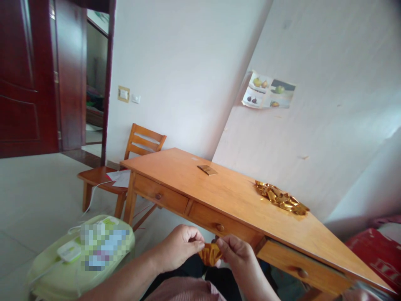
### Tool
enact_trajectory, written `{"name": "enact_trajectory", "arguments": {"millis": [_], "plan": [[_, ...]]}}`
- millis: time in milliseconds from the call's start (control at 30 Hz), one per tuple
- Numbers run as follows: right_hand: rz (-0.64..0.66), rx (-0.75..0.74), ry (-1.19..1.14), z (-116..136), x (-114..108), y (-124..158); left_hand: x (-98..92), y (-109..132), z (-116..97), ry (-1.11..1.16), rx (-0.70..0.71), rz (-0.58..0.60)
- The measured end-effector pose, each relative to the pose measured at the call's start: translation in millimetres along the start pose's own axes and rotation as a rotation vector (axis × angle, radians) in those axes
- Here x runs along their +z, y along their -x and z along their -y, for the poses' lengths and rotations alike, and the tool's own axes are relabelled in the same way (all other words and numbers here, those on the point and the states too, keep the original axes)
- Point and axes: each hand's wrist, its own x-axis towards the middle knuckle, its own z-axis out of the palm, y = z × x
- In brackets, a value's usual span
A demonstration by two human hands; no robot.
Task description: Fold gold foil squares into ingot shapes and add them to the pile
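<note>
My left hand (180, 246) and my right hand (235, 251) meet low in front of me, both pinched on a small piece of gold foil paper (210, 253) held between them, just below the front edge of the wooden desk (219, 192). On the desk top, to the right, lies a pile of folded gold foil pieces (281, 197). A small flat stack of gold paper (207, 169) rests farther back near the desk's middle.
A wooden chair (125, 167) with a white sheet on its seat stands at the desk's left end. A pale green plastic stool (78, 259) with a charger and cable sits at my left. A dark red door (34, 79) is open behind. Red bedding (379, 251) lies at right.
</note>
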Motion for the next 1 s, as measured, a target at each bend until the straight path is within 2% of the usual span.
{"name": "enact_trajectory", "arguments": {"millis": [133,233,300,433,567,667,833,1000], "plan": [[-0.042,0.001,-0.033,-0.3,-1.5,-1.0,-6.2,1.0,-1.7,0.255,-0.036,-0.028],[-0.059,0.021,-0.089,2.0,-2.2,-1.0,-12.3,1.5,-5.7,0.334,-0.054,-0.060],[-0.057,0.041,-0.118,3.1,-2.9,-0.7,-15.8,1.6,-8.4,0.348,-0.044,-0.042],[0.015,0.021,-0.006,12.5,-6.3,1.3,-19.7,1.5,-13.7,0.266,-0.006,-0.008],[0.015,-0.145,0.175,33.8,-2.9,3.3,-19.4,1.4,-26.1,0.049,0.060,-0.020],[0.093,-0.227,0.252,47.3,5.4,3.5,-17.4,1.1,-40.2,-0.080,0.104,-0.010],[0.118,-0.159,0.232,54.6,10.3,4.0,-17.9,-3.1,-53.2,-0.097,0.129,0.031],[-0.003,-0.125,0.149,52.6,5.3,4.5,-21.8,-9.0,-48.3,0.039,0.119,-0.047]]}}
